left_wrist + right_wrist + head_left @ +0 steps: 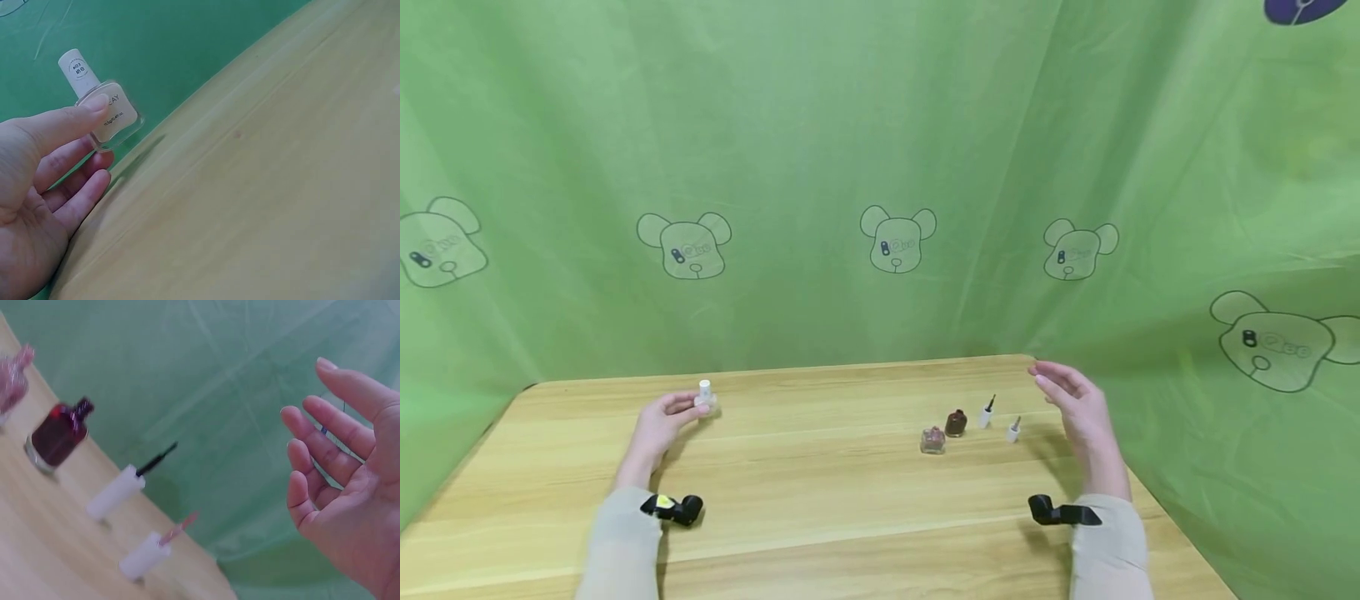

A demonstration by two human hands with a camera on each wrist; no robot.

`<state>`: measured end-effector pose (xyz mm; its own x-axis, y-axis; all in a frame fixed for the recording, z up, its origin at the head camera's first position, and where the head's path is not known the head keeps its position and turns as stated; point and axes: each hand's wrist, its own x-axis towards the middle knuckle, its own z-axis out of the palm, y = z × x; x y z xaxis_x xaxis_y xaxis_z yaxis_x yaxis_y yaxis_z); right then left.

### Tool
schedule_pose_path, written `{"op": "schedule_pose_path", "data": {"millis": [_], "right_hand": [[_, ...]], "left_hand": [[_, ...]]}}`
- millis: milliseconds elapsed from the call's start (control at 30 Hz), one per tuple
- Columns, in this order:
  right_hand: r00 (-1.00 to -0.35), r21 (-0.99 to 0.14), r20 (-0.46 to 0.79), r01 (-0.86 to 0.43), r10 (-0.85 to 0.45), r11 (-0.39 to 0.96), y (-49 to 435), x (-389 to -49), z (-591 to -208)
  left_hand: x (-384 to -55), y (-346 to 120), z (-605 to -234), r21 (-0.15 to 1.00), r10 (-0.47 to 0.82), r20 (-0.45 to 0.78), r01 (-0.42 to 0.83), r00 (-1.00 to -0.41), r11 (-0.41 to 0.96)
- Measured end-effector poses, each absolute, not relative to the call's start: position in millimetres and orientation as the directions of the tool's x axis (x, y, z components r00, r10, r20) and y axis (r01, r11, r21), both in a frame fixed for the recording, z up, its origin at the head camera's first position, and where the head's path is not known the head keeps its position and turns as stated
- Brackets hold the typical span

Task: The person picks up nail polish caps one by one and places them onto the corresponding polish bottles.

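Observation:
My left hand (658, 425) pinches a nail polish bottle (119, 119) of pale cream polish between thumb and fingers; its white cap (78, 70) is on. At the right, my right hand (350, 450) hovers with loosely bent fingers and holds nothing. To its left, two white caps stand on their tops with brushes pointing up: one has a dark brush (157, 459), the other a pink brush (179, 529). Beside them are two uncapped nail polish bottles, a dark red one (956, 423) and a pink one (932, 441).
The wooden table (820, 500) runs back to a green curtain (805, 167) printed with bear heads, which also hangs along the right side. A black wrist camera (677, 509) is strapped to the left sleeve, another camera (1060, 510) to the right.

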<state>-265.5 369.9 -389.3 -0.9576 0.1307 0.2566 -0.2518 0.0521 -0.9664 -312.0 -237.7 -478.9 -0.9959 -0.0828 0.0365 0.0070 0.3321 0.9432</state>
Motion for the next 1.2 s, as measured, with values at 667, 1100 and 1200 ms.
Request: {"op": "schedule_pose_path", "data": {"millis": [667,1100,1200], "right_hand": [[-0.99,-0.992,0.128,-0.128,-0.054,-0.006,407.0,-274.9,-461.1],[-0.997,-0.975,0.037,-0.05,-0.064,0.216,405.9,-277.5,-475.4],[-0.997,-0.966,0.031,-0.046,-0.064,0.254,407.5,-278.7,-477.0]], "left_hand": [[-329.2,-254.1,-479.0,0.904,0.092,0.061,0.094,-0.994,0.416],[-330.1,-258.0,-478.1,0.896,0.121,0.051,0.099,-0.991,0.433],[-330.5,-258.1,-477.9,0.899,0.127,0.056,0.105,-0.99,0.424]]}}
